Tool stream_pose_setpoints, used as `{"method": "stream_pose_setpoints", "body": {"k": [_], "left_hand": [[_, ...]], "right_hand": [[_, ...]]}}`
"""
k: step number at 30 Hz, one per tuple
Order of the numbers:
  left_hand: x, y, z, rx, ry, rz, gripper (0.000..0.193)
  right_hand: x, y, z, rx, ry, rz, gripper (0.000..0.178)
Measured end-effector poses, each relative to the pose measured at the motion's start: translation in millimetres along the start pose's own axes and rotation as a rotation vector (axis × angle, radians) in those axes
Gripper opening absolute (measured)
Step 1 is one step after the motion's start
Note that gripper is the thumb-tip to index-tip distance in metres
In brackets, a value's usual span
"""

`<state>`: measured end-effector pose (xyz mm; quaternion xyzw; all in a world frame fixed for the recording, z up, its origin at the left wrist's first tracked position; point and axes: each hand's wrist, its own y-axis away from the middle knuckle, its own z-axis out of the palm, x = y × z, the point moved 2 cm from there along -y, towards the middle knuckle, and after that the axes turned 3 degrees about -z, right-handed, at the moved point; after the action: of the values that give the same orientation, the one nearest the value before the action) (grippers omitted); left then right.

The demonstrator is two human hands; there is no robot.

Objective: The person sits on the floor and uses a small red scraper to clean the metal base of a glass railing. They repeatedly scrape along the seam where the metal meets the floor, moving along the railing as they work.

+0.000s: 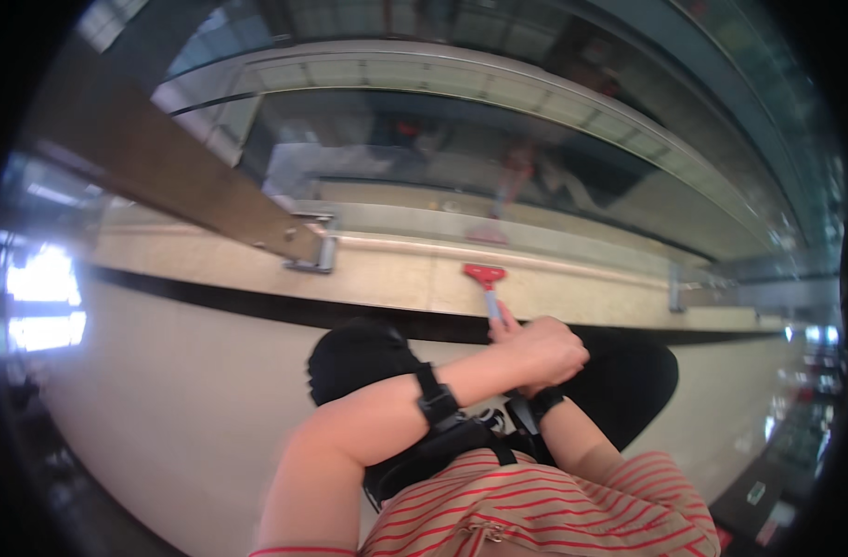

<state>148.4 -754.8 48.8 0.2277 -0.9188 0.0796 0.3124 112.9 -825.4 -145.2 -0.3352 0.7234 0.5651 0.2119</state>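
Note:
A scraper with a red head (485, 273) and a grey handle points away from me over the beige ledge (387, 277). My right hand (504, 321) is closed around the lower end of its handle, and most of that hand is covered. Across it lies my left hand (552, 351), its fingers curled into a closed shape above the right wrist. Whatever the left fingers grip, if anything, is out of sight. Beyond the ledge stands a glass panel (442, 139), in which a faint reflection of the red scraper shows.
A brown metal post (164, 176) slants in from the upper left to a metal bracket (314, 251) on the ledge. Another bracket (676, 288) stands at the right. My bent legs in black (361, 360) are close to the ledge's dark edge strip (220, 297). The floor (182, 390) is pale.

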Motion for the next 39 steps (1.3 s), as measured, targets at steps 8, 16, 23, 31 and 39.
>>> {"method": "stream_pose_setpoints", "body": {"k": [8,16,23,31,39], "left_hand": [[-5.5,5.6,-1.9,0.268,0.091,0.068,0.016],[-1.1,11.3,-4.9,0.260,0.027,0.046,0.018],[-4.3,14.8,-3.5,0.234,0.003,-0.086,0.019],[-1.1,10.9,-3.2,0.125,0.051,0.085,0.015],[-3.7,17.5,-6.5,0.144,0.051,0.066,0.016]], "right_hand": [[-6.4,-43.2,-0.2,-0.049,-0.098,-0.023,0.046],[11.2,-23.1,0.2,-0.059,-0.016,-0.182,0.052],[21.8,-39.3,9.4,-0.180,-0.139,-0.062,0.053],[-2.0,-13.9,57.2,-0.326,-0.388,0.157,0.049],[2.0,7.7,65.1,-0.258,-0.343,0.159,0.045]]}}
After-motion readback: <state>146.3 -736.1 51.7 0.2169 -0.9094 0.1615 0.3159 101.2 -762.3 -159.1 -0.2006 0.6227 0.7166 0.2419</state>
